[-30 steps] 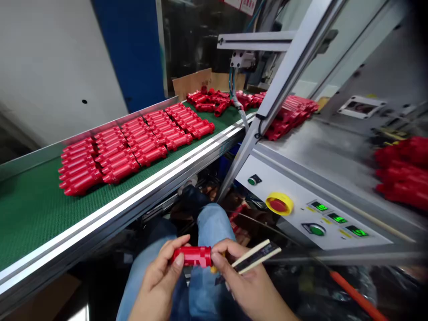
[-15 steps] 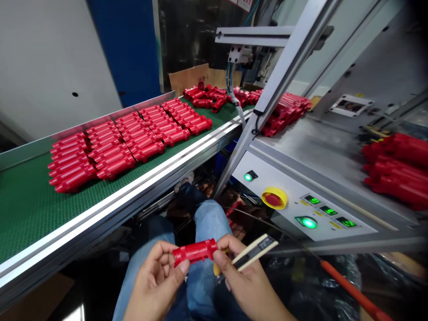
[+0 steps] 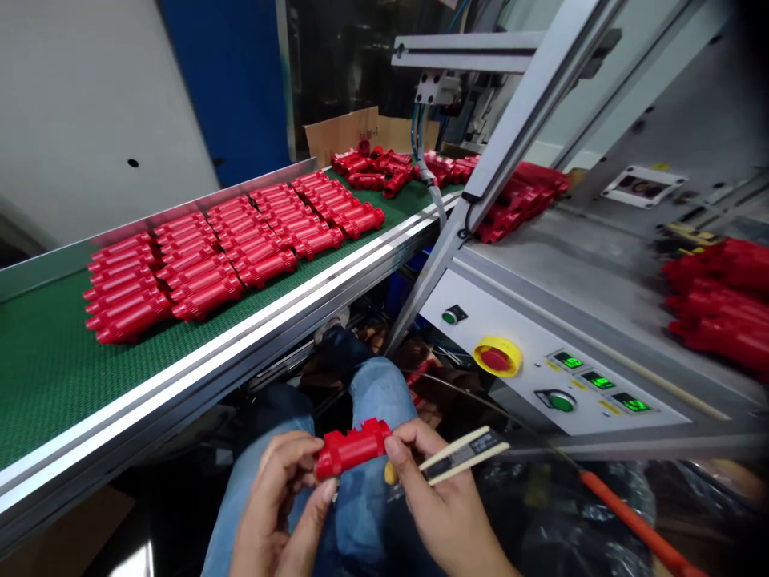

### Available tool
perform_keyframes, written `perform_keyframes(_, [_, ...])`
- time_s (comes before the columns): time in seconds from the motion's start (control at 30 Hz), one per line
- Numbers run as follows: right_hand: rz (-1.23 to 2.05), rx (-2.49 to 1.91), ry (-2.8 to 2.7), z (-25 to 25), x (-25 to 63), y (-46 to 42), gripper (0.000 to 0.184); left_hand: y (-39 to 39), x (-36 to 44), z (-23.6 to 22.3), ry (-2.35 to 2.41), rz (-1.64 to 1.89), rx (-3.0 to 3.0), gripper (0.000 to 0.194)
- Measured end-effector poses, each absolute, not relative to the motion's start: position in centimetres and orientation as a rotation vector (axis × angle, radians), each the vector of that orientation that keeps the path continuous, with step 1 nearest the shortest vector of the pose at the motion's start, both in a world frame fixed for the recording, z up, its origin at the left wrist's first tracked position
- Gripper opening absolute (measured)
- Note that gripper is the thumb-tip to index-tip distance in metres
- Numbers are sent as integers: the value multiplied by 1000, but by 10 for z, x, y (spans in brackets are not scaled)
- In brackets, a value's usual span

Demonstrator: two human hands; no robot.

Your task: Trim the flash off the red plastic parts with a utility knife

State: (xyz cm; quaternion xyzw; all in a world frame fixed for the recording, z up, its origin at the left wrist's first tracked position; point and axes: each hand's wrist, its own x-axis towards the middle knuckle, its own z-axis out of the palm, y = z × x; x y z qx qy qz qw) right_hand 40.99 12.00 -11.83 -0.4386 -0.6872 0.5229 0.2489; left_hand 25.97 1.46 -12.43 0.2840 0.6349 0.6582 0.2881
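"White wall (image 3: 90,104) far off, fine, but start close. What's in the hands?"

"Above the jeans (image 3: 372,393), the left hand (image 3: 270,489) curls round a red plastic part (image 3: 352,449), blocky and notched along its top. The right hand (image 3: 436,489) touches the part's other end and carries a cream strip (image 3: 462,457). A yellow piece (image 3: 391,473) shows by the right thumb."

"And the grips?"

"Both closed: left wrapped on the part, right pinching the strip."

"What could go wrong?"

"My guess: with the right hand doing 2 jobs, the pinch could slip, dropping the part into the dark clutter (image 3: 436,393) below."

"Further out?"

"Green conveyor (image 3: 54,385) with red parts (image 3: 222,256) in rows, and a stop button (image 3: 497,357) on the panel."
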Motion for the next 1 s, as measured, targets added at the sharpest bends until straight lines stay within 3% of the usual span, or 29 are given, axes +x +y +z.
perform_keyframes(0.3, [1458,-1143,-2019,-110,414,115,46,32,240,-119,1664,1470,489,41])
perform_keyframes(0.47, [1212,-801,-2247,-108,411,122,29,41,233,-114,1365,1225,587,52])
perform_keyframes(0.57, [996,-685,-2272,-100,414,128,9,38,236,-115,1117,1259,449,43])
perform_keyframes(0.63, [904,-610,-2271,-94,418,133,19,32,238,-117,1046,1341,316,40])
perform_keyframes(0.77, [1086,-480,-2181,-90,422,136,35,23,239,-118,946,1380,194,39])
perform_keyframes(1.0, [1495,-354,-1946,-108,410,128,34,20,241,-124,837,1391,122,38])
